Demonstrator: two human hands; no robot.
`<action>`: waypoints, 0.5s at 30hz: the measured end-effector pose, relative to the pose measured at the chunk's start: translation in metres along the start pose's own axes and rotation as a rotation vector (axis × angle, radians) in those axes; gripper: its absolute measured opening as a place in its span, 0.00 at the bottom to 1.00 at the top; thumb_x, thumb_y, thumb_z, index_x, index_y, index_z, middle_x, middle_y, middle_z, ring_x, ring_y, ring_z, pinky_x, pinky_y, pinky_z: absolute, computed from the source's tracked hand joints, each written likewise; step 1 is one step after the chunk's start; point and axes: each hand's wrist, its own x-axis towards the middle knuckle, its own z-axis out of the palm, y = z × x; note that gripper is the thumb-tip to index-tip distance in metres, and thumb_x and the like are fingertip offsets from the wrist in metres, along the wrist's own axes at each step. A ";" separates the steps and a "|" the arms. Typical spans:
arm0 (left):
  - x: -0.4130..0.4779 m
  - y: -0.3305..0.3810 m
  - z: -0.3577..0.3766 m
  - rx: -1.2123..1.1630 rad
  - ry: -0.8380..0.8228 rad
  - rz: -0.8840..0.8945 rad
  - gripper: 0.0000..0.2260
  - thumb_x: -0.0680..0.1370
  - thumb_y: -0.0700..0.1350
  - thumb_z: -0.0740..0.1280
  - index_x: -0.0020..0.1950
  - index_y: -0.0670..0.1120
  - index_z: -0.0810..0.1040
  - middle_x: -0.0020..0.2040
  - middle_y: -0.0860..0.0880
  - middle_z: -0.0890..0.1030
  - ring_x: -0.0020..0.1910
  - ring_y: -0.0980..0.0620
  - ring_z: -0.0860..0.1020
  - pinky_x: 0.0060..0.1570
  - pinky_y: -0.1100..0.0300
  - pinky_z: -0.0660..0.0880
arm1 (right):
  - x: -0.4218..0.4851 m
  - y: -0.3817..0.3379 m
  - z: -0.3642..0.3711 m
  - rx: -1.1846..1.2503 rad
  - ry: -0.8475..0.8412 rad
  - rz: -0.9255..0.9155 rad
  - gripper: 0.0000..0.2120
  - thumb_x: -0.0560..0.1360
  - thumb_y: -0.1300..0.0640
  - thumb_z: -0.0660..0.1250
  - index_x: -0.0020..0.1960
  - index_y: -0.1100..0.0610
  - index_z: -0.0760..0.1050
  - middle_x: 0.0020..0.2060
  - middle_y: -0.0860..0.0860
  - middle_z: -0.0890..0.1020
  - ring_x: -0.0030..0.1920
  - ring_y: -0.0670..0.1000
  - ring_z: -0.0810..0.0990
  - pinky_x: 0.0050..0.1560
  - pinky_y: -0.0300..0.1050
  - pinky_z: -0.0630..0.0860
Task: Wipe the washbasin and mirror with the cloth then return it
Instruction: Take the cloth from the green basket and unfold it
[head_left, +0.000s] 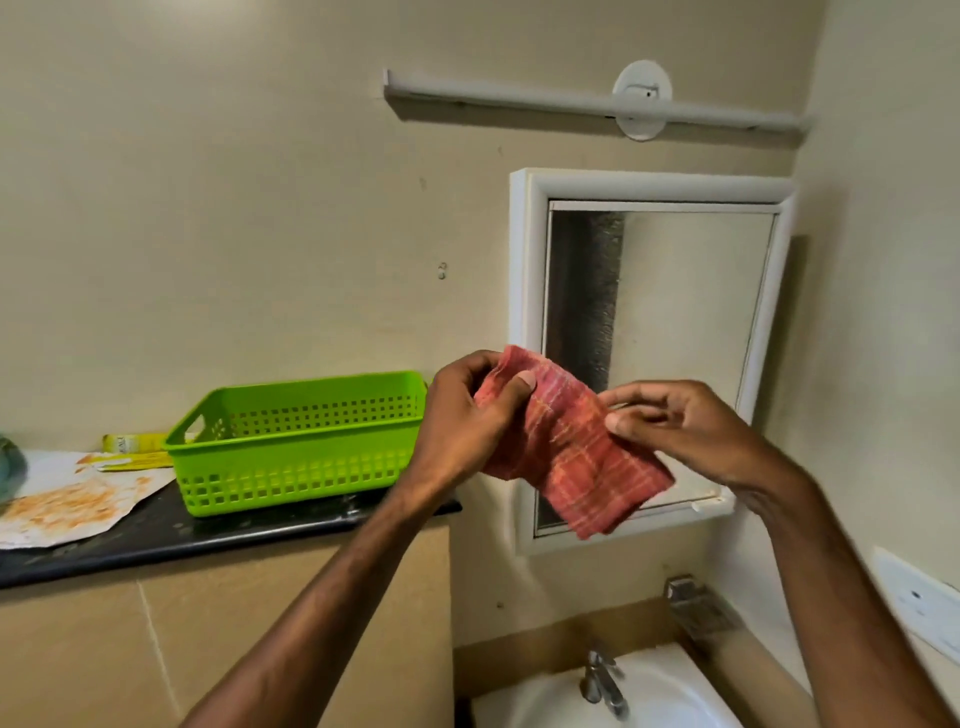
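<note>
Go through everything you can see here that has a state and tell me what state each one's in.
cloth: folded, held up in front of the mirror
left hand: gripping the cloth's left end
right hand: fingertips pinching the cloth's right edge
mirror: cabinet door shut, glass hazy
green basket: upright on the dark counter, looks empty
tap: no water running
washbasin: no standing water seen
paper: flat on the counter, orange stained
</note>
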 end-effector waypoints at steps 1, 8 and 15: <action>0.001 0.002 0.006 0.023 -0.042 0.001 0.10 0.75 0.51 0.73 0.53 0.48 0.85 0.46 0.52 0.87 0.48 0.50 0.86 0.53 0.44 0.81 | -0.004 0.002 0.000 -0.003 -0.055 0.015 0.10 0.78 0.60 0.73 0.58 0.53 0.84 0.50 0.50 0.89 0.53 0.49 0.88 0.48 0.36 0.81; 0.009 0.013 0.034 0.190 -0.132 0.031 0.08 0.74 0.52 0.73 0.49 0.50 0.86 0.41 0.54 0.87 0.41 0.54 0.86 0.45 0.51 0.83 | -0.019 0.021 0.014 -0.195 0.226 0.020 0.17 0.73 0.47 0.78 0.61 0.46 0.82 0.54 0.42 0.86 0.55 0.43 0.84 0.55 0.46 0.81; 0.016 0.026 0.050 0.394 -0.092 0.109 0.09 0.72 0.51 0.72 0.49 0.51 0.87 0.40 0.57 0.86 0.37 0.62 0.82 0.36 0.69 0.73 | -0.039 0.026 0.058 -0.022 0.402 -0.108 0.22 0.73 0.56 0.79 0.65 0.48 0.76 0.53 0.46 0.84 0.50 0.45 0.84 0.47 0.38 0.82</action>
